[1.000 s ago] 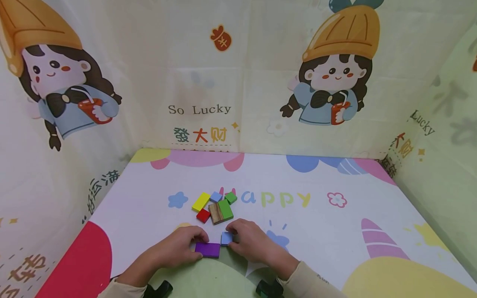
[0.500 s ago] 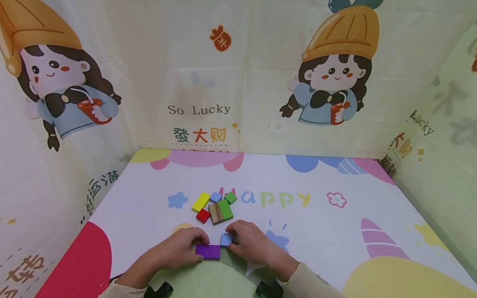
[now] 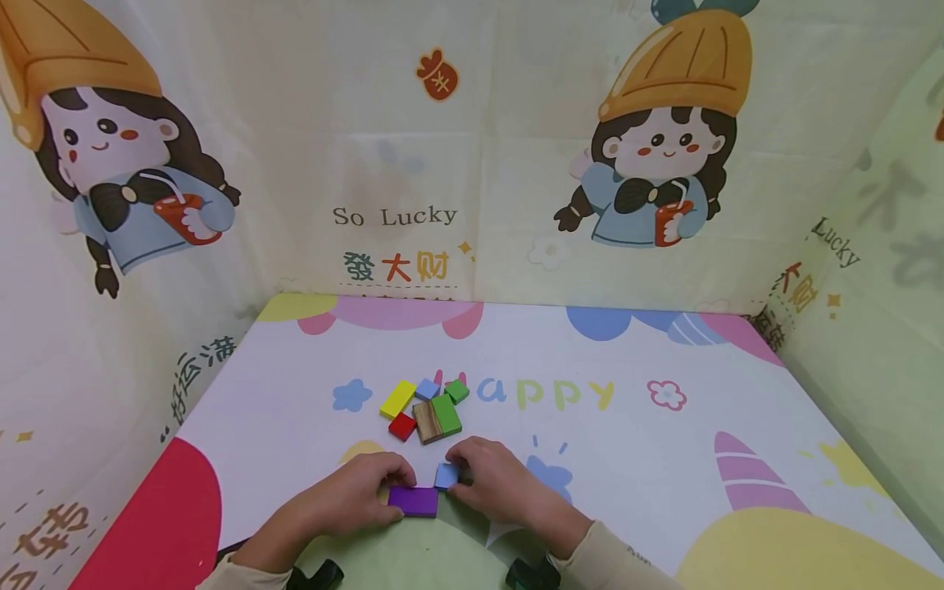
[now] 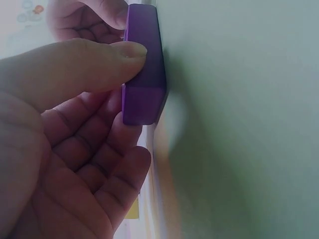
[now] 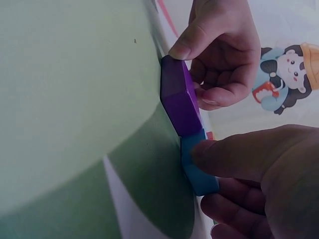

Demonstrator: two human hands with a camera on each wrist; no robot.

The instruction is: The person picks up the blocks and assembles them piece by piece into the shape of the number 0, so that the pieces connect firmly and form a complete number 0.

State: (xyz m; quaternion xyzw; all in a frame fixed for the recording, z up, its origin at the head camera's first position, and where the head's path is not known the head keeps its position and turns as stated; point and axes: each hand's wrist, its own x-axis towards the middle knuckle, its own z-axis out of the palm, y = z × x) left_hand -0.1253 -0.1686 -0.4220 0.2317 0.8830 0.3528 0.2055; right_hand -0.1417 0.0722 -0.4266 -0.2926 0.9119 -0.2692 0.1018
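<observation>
While your left hand [image 3: 360, 493] pinches the purple cuboid [image 3: 415, 501], your right hand [image 3: 491, 480] pinches the light-blue block [image 3: 446, 475].
Outer-end grips apparently leave the facing ends free.

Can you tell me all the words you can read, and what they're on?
"So Lucky": back wall
"發大财": back wall, underneath
"Lucky": right wall, slanting
"财": right wall, orange
"好运满": left wall, slanting
"转": left wall, orange
"appy": tabletop; blocks hide most of the pink letter before it
Too small, blurred or cut off: other wall characters, the mark on the red pouch picture, writing on the right sleeve.
</observation>
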